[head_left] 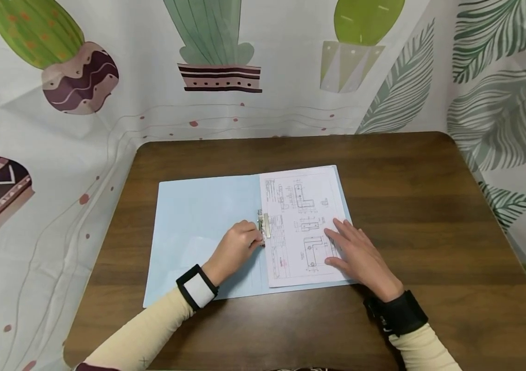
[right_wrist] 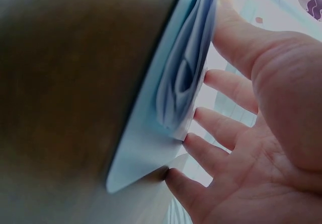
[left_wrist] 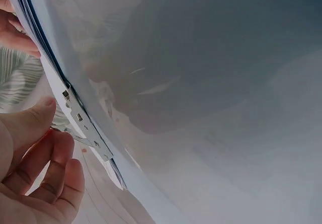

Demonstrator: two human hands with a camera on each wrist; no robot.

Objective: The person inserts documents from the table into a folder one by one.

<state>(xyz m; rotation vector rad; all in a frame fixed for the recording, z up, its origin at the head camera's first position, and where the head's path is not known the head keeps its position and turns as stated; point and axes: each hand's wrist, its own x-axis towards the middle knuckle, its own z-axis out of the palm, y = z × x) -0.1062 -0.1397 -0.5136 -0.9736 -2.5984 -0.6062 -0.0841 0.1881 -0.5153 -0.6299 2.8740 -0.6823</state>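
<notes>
- Pinching the metal clip [head_left: 264, 225] at the spine: left hand [head_left: 237, 247], fingers curled, thumb on the lever.
- Pressing flat: right hand [head_left: 355, 252], fingers spread on the drawing sheets [head_left: 300, 206].
- Location: sheets lie on the right half of the open blue folder [head_left: 198, 226], mid surface [head_left: 406, 196].
- Step, as judged: working the clip over the sheets' left edge.
- Next move calls for keeping the sheets square.
- Pose: both forearms low, angled inward.
</notes>
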